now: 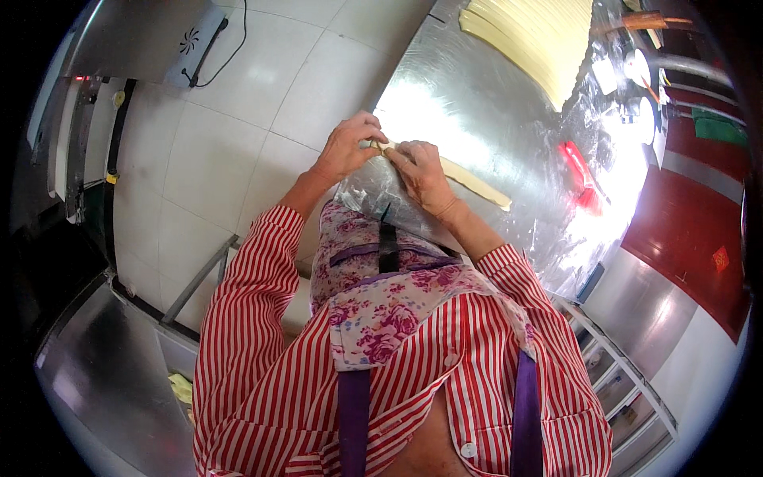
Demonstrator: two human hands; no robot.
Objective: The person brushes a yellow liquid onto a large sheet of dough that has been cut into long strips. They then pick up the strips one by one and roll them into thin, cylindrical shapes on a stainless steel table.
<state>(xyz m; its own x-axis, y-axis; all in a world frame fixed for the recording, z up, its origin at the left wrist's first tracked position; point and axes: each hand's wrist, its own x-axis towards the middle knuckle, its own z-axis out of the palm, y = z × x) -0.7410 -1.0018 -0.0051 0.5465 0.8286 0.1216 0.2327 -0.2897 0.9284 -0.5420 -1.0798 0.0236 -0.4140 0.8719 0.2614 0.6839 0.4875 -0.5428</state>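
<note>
A long, flat strip of pale dough (pixel 477 184) lies on the shiny metal table, slanting from its near left edge toward the right. My left hand (pixel 350 147) pinches the strip's left end between thumb and fingers, right at the table's edge. Close beside it, my right hand (pixel 423 173) is closed on the same end, its fingertips almost touching the left ones. The fingers hide part of the dough between them. Farther back on the table spreads a large yellowish sheet of dough (pixel 528 40), marked into many narrow strips.
The metal table (pixel 445 71) bears floury smears. A red, long item (pixel 582 179) lies on its right part, with white round dishes (pixel 638 67) and a wooden rolling pin (pixel 644 21) along the far right. Left of me is a tiled floor (pixel 214 151) and a metal appliance (pixel 143 40) with a cord.
</note>
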